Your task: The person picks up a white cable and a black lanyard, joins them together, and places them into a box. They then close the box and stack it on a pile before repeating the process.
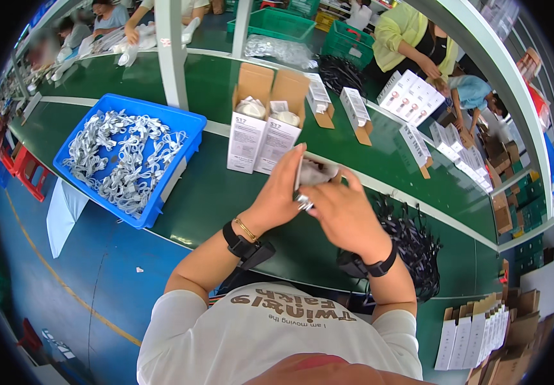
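Note:
My left hand (280, 190) is wrapped round the side of a small open box (299, 174), tilted in front of me above the green bench. Over its opening, my right hand (347, 217) has its fingers bent and drawn together. A small white and silver piece (304, 203) shows by the right fingertips; its kind is too small to make out. The inside of the held box is blurred and partly hidden by the fingers. Just beyond my hands stand two upright white boxes (246, 142) with raised brown flaps and white wrapped items in their tops.
At the left, a blue tray (141, 220) holds many coiled white cables (126, 163). A heap of black straps (411, 247) lies right of my right arm. White boxes (357, 108) lie across the bench, near a co-worker in yellow (395, 38). White bench posts (171, 54) rise beyond.

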A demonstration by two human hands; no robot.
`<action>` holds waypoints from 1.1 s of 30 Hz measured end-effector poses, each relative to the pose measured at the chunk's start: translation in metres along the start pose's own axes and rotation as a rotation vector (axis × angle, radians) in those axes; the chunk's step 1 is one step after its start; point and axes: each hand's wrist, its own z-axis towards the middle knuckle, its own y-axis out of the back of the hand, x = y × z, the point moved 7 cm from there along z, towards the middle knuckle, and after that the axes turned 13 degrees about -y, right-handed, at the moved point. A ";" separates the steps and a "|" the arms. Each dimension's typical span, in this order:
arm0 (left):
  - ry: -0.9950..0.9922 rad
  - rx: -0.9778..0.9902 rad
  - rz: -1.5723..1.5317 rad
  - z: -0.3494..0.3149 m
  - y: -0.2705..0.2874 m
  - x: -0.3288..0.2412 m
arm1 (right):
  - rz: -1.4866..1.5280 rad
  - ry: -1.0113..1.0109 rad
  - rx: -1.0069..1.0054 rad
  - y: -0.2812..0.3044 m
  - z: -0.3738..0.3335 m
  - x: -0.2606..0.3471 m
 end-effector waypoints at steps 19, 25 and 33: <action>0.252 0.182 -0.323 0.016 -0.033 -0.037 | 0.272 -0.303 -0.063 0.048 -0.040 -0.050; 0.252 0.179 -0.326 0.012 -0.029 -0.030 | 0.093 -0.229 -0.120 0.045 -0.031 -0.037; 0.270 0.143 -0.367 0.001 -0.030 -0.021 | 0.079 -0.258 0.040 0.040 -0.031 -0.028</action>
